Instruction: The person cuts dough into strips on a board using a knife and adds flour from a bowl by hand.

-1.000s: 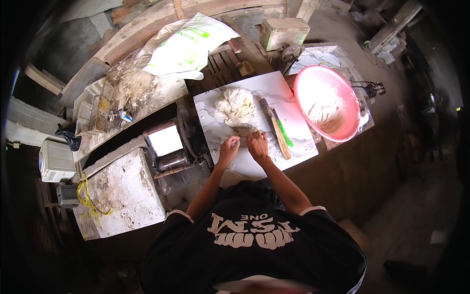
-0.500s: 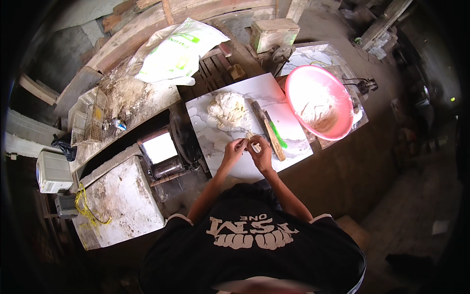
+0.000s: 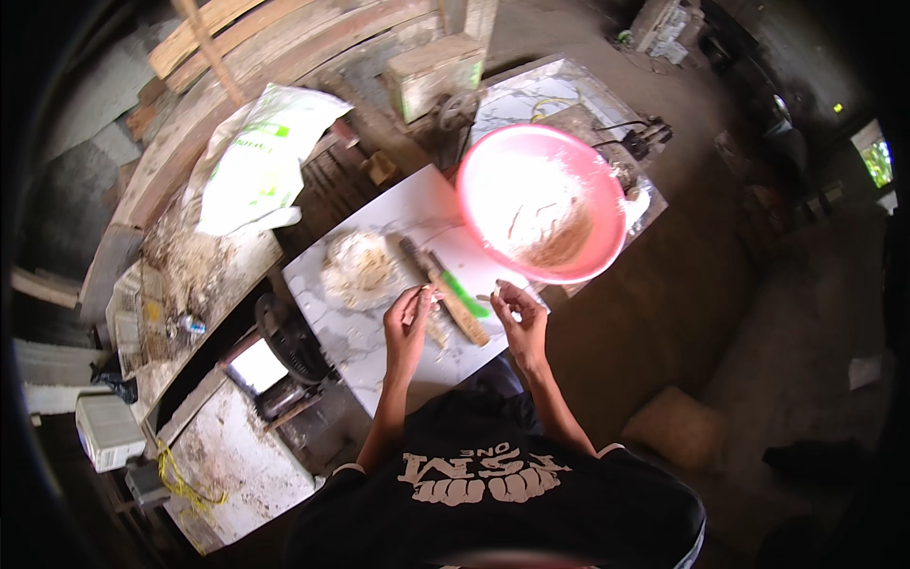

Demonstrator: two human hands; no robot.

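Setting: dim, cluttered workshop seen from above, with rough timber planks [image 3: 218,38] stacked along the far side and a bare earth floor.
Work surface: white marbled slab [image 3: 379,341] lying flat in front of the person, dusted with crumbs.
Left hand: left hand [image 3: 408,327] raised just above the slab, fingertips pinched together on a small pale scrap of dough, probably to keep it off the messy surface.
Right hand: right hand [image 3: 519,318] lifted near the slab's right edge, thumb and fingers drawn close; whether it grips anything, I cannot tell.
Dough: pale, lumpy dough heap [image 3: 358,270] resting on the slab, well left of both hands, within easy reach.
Tools: wooden-handled knife [image 3: 445,294] and a green stick [image 3: 464,289] lying side by side between the hands.
Basin: round pink basin [image 3: 607,204] overlapping the slab's far right corner, holding white flour and a brown patch.
Packages: 1 slumped white sack [image 3: 256,166] with green printing, lying on the far left bench; 1 small white box [image 3: 106,431] at the near left.
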